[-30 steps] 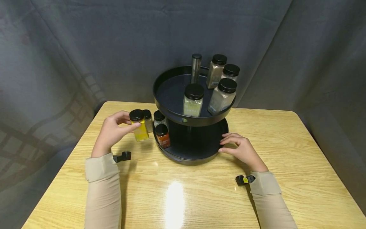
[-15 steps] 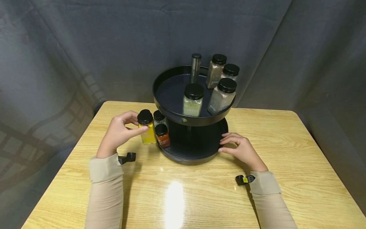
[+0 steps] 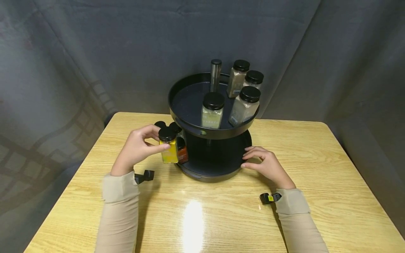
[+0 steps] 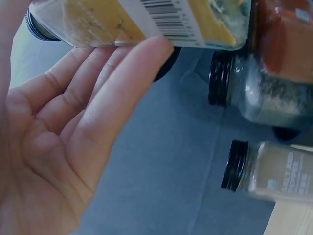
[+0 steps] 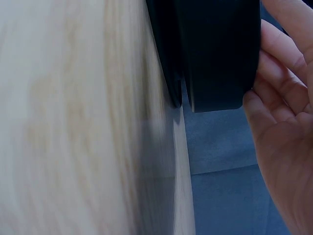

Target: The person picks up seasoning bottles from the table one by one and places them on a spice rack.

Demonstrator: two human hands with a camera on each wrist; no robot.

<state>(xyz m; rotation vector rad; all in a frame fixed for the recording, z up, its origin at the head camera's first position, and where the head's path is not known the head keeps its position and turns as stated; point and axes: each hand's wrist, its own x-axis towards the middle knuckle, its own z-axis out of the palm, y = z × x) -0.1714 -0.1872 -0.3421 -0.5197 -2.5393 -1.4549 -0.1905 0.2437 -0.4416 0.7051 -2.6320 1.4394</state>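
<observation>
My left hand [image 3: 136,147] pinches a black-lidded spice jar of yellow powder [image 3: 171,155] between thumb and fingers, at the left edge of a black two-tier turntable's lower tray [image 3: 212,168]. That jar overlaps a red spice jar [image 3: 182,156] standing in the tray. Its barcode label [image 4: 171,19] faces the left wrist camera. Behind it are a jar with speckled contents [image 4: 274,90] and a jar whose label reads "salt and pepper" [image 4: 281,171]. On the right, my right hand [image 3: 264,163] rests its thumb and relaxed fingers against the lower tray's rim [image 5: 220,73].
The upper tray [image 3: 186,102] overhangs the lower one and carries a green-tinted jar [image 3: 211,117], several pale brown jars [image 3: 242,110] and the metal centre post [image 3: 216,75]. A wooden table [image 3: 221,218] lies underneath, with a grey curtain [image 3: 126,52] behind.
My left hand has carried the yellow jar rightward and slightly toward me, from the table at the left to in front of the red jar. The right hand stays at the rim.
</observation>
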